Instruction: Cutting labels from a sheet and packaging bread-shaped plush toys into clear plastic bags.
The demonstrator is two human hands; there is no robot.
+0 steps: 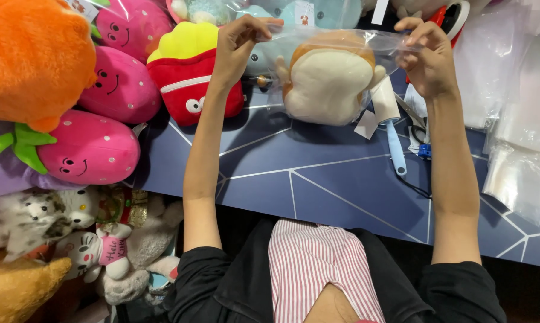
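Head view: a clear plastic bag [365, 45] with a bread-shaped plush toy [330, 81] inside is being held up over the blue table [318, 185], its top edge being pinched between left hand [240, 42] and right hand [425, 57], the toy hanging between and below them.

A packing station for soft toys, by the look of it: plush strawberries [90, 146], a plush carton of fries [189, 72] and other stuffed animals [55, 239] crowd the left side of a blue counter [318, 185]. Stacks of clear plastic bags [521, 119] lie at the right, with a lint roller [389, 119] and scissors [419, 134] near the middle, where one bread-shaped toy [327, 81] sits inside a clear bag.
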